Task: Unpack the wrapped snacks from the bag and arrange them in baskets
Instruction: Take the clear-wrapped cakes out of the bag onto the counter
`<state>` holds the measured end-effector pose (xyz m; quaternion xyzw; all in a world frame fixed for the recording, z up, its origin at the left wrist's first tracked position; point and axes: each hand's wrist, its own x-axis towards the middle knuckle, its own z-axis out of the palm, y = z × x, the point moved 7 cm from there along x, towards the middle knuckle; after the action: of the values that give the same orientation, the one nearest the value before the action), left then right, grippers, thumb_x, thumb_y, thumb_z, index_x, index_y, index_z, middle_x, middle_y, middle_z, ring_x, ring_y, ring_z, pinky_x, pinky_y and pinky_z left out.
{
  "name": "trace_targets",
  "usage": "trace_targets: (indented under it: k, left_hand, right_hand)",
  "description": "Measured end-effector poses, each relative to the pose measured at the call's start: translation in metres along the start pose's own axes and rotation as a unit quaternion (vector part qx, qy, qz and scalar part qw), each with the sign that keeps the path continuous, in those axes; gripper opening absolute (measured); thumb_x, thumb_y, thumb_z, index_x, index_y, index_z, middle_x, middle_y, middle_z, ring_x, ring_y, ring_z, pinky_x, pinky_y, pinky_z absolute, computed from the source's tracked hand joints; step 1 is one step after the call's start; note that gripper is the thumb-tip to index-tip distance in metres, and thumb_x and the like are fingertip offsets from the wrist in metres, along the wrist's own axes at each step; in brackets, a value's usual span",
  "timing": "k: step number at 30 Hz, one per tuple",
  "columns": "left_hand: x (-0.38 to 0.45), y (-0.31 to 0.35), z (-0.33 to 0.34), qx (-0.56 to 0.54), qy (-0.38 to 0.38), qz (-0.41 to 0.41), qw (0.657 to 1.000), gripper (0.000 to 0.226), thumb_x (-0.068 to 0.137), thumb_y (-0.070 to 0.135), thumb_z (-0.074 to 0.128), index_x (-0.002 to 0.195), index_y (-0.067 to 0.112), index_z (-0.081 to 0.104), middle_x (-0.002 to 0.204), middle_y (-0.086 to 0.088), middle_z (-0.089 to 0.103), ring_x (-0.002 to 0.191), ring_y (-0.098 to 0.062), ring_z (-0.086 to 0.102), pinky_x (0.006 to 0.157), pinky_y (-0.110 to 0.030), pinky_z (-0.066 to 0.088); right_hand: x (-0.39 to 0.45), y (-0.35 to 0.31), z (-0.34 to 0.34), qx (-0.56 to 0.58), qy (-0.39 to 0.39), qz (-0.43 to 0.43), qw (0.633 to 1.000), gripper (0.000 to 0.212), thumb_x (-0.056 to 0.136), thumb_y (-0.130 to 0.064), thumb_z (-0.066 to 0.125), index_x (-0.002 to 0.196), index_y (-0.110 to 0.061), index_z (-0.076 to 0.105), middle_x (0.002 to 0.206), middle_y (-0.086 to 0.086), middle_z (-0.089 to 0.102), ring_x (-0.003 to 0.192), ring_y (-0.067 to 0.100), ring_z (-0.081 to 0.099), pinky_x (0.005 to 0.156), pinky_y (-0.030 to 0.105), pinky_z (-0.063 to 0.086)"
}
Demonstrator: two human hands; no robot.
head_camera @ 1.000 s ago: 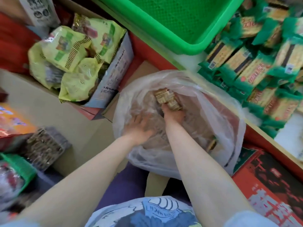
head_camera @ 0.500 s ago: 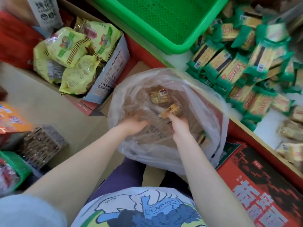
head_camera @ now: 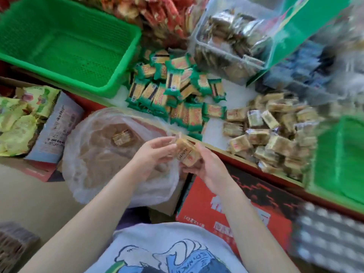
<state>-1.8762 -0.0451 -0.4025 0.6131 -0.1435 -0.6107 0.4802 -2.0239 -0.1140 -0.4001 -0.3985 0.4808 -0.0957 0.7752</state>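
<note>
A clear plastic bag (head_camera: 94, 174) lies open in a cardboard box below the counter, with one tan wrapped snack (head_camera: 121, 137) left inside. Above the bag's right rim both hands hold a small stack of tan wrapped snacks (head_camera: 186, 152). My left hand (head_camera: 153, 154) cups the stack from the left and my right hand (head_camera: 206, 168) grips it from the right and below. A pile of the same tan snacks (head_camera: 275, 134) lies on the counter to the right. An empty green basket (head_camera: 65, 46) stands at the upper left.
Green-wrapped snacks (head_camera: 177, 93) are heaped mid-counter. A clear tub of dark snacks (head_camera: 226, 36) and red packets (head_camera: 157, 12) sit behind. A second green basket (head_camera: 338, 160) is at the right. A box of yellow-green bags (head_camera: 23, 115) stands left, a red carton (head_camera: 226, 203) below right.
Both hands have come up out of the bag with tan snacks and moved right toward the counter. The view has swung up and right, showing more of the counter.
</note>
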Motion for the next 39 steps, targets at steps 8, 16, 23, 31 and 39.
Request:
trace_targets:
  k: [8,16,23,31,39]
  left_hand:
    - [0.046,0.002,0.145,0.138,-0.006,0.047,0.989,0.019,0.093,0.024,0.07,0.111,0.017,0.071,0.107,-0.005,0.073,0.094,-0.015,0.067,0.076,-0.023,0.059]
    - [0.101,-0.072,0.116,0.669,0.039,0.018,0.742,0.083,0.095,0.05,0.053,0.16,0.029,0.006,0.168,-0.003,-0.007,0.154,-0.028,0.005,0.122,-0.051,0.016]
    - [0.11,-0.083,0.114,0.668,0.036,0.026,0.743,0.08,0.097,0.067,0.035,0.16,0.035,-0.002,0.167,-0.001,-0.018,0.155,-0.028,0.0,0.123,-0.051,0.01]
    - [0.099,-0.052,0.103,0.496,0.033,0.069,0.865,0.054,0.103,0.054,0.036,0.147,0.025,0.046,0.162,-0.001,0.029,0.146,-0.021,0.03,0.112,-0.043,0.032]
    - [0.018,-0.086,-0.138,0.477,0.31,-0.023,0.822,0.054,0.097,0.031,0.054,0.146,0.012,0.045,0.16,-0.021,0.025,0.147,-0.036,0.024,0.118,-0.048,0.026]
  right_hand:
    - [-0.06,-0.013,-0.152,-0.141,0.133,-0.012,0.981,0.03,0.096,-0.043,0.064,0.105,-0.014,0.068,0.08,0.0,0.073,0.069,0.015,0.063,0.065,0.029,0.048]
    - [0.002,-0.032,-0.206,-0.072,0.222,0.013,0.972,0.033,0.098,-0.037,0.062,0.109,-0.006,0.07,0.086,0.004,0.074,0.065,0.011,0.064,0.059,0.024,0.053]
    - [0.045,-0.026,-0.22,0.022,0.292,0.028,0.956,0.024,0.099,-0.016,0.061,0.116,0.0,0.061,0.1,0.015,0.07,0.092,0.029,0.074,0.071,0.029,0.062]
    - [0.01,-0.022,-0.148,-0.036,0.247,-0.036,0.968,0.015,0.1,-0.022,0.06,0.104,-0.008,0.063,0.095,0.012,0.071,0.078,0.022,0.071,0.077,0.033,0.061]
    - [0.074,0.051,0.062,-0.15,0.026,0.073,0.986,0.019,0.1,-0.025,0.061,0.108,-0.008,0.062,0.09,0.008,0.073,0.069,0.017,0.071,0.065,0.025,0.058]
